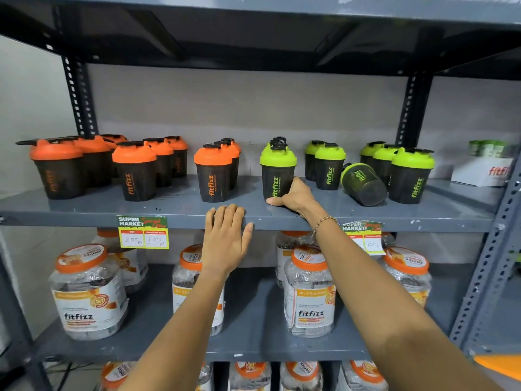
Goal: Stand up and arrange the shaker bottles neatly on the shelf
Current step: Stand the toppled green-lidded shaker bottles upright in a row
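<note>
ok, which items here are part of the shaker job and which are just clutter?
Part of the job:
- orange-lid shakers, upright
- green-lid shakers, upright
- tipped green-lid shaker, lying down
- green-lid shaker gripped by right hand
- shelf, left hand resting on its edge

Not part of it:
- fitfizz jars below
- price tags
- white box

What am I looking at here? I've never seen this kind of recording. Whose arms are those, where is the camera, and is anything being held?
There is no machine: a person wears one wide-angle camera on the head, looking forward and down at a shelf. The arms are that person's own. The left hand lies flat on the shelf's front edge, holding nothing. The right hand grips the base of an upright green shaker. On the shelf, orange shakers stand to the left and green ones to the right; one tipped shaker lies on its side. Jars fill the shelf below.
</note>
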The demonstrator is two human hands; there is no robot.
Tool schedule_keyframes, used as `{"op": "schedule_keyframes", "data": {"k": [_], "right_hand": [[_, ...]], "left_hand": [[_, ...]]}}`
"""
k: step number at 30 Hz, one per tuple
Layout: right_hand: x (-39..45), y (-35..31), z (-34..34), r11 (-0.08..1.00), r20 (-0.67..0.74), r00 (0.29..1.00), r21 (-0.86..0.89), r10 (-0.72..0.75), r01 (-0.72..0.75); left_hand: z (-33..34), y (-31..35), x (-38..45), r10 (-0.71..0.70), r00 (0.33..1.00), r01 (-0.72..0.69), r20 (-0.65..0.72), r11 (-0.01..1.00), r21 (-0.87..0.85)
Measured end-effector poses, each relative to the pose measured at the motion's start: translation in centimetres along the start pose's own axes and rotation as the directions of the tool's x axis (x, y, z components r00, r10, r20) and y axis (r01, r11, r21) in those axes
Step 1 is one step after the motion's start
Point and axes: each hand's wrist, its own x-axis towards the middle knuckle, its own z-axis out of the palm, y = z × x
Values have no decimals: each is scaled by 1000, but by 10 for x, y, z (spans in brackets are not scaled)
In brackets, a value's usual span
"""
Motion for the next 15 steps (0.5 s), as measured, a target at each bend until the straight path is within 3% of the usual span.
{"op": "schedule_keyframes", "data": {"k": [5,7,10,13,15], "right_hand": [[-16,6,-14,1000,-28,1000,21,-2,3],[-26,12,-29,995,-142,986,-64,-84,75],[-38,19,-65,971,-382,900,-194,-209,143],[-35,24,-106,971,-573,800,-233,-179,51],[-30,32,-127,961,-582,808,-266,-93,-80]], "left_hand": [[-6,5,-1,-15,999,15,29,1000,-14],[-9,11,-1,-59,998,60,18,997,-51],[-10,28,0,-116,993,115,3,988,-98],[-7,63,4,-31,999,35,30,990,-139],[-3,91,9,24,998,-14,59,986,-165]]}}
